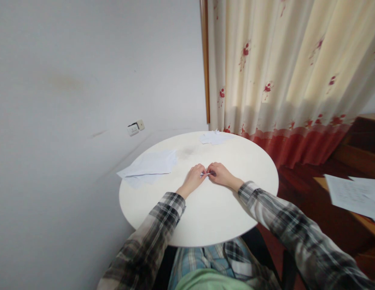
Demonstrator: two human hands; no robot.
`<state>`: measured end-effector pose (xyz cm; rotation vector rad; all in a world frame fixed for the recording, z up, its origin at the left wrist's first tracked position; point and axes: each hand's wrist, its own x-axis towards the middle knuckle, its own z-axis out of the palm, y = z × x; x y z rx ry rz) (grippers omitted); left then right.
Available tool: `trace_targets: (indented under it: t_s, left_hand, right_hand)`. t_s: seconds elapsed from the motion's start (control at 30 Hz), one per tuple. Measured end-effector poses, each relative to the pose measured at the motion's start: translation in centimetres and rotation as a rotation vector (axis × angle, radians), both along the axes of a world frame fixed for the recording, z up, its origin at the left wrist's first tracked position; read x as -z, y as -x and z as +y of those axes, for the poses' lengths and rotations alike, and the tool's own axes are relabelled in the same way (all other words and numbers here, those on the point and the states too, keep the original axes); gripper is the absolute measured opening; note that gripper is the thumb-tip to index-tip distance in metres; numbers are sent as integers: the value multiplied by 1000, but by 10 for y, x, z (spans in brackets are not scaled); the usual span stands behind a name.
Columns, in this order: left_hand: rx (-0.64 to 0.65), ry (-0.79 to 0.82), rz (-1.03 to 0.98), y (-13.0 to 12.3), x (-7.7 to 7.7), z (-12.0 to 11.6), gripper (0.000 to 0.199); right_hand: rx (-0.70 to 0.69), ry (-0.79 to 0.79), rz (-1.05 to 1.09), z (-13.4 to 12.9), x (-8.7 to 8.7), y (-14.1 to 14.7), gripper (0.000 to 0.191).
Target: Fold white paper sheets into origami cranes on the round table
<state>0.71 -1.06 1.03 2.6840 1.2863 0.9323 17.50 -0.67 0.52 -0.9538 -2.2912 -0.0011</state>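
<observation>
Left hand (194,177) and right hand (221,175) pinch the paper strip (208,173), twelve o'clock; light, probably creasing easily, best gripped at its ends.

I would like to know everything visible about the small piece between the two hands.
The small piece looks like paper: thin, whitish and narrow. The fingertips of the left hand and right hand pinch it over the round white table and cover its ends, so its full shape, and whether it is folded, cannot be told.
</observation>
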Motion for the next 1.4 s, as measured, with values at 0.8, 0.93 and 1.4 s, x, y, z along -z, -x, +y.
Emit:
trace_targets:
  t_s: [0.8,0.93,1.4]
  left_hand:
    - [28,133,-150,1,8,4,27]
    - [19,95,-111,1,8,6,21]
    - [-17,91,4,4,8,8,19]
  right_hand:
    - [24,120,88,1,3,0,22]
    - [9,111,79,2,4,-1,22]
    - [20,158,109,3,2,-3,13]
